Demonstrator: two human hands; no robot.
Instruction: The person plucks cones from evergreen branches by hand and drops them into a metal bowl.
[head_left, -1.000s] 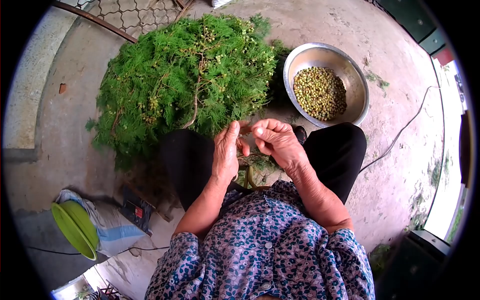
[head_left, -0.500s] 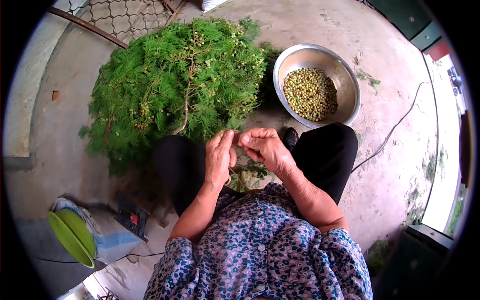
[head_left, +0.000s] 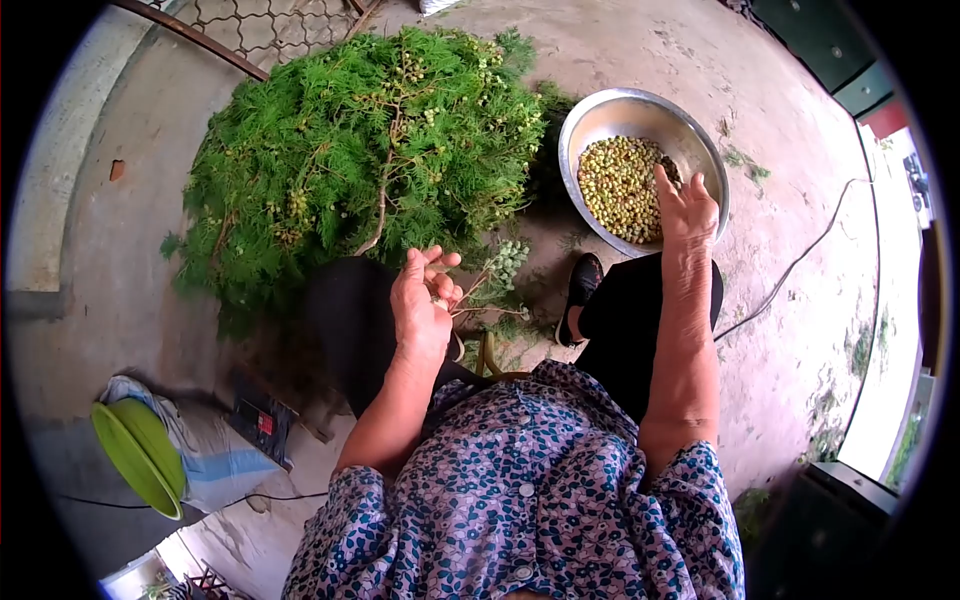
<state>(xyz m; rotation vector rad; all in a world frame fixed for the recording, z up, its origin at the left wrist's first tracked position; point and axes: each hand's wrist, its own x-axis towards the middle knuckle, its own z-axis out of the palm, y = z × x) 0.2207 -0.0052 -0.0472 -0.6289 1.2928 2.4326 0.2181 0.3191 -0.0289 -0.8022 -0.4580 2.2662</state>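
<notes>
Right hand (head_left: 689, 213), fingers apart, seems to be depositing cones (head_left: 615, 185) in the metal basin (head_left: 645, 112); left hand (head_left: 419, 308) curls beside a sprig (head_left: 508, 262), grip unclear; picking calls for 2 hands.

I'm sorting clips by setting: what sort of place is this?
Probably a household yard or porch: there's a pale concrete floor, a big heap of green feathery branches, and a round silver metal basin of small yellow-green seeds.

There goes the right hand (head_left: 688, 212) — away from the left hand (head_left: 418, 300) and out over the metal bowl (head_left: 650, 118), fingers parted — while a pale-tipped sprig (head_left: 497, 275) appears beside the left.
</notes>
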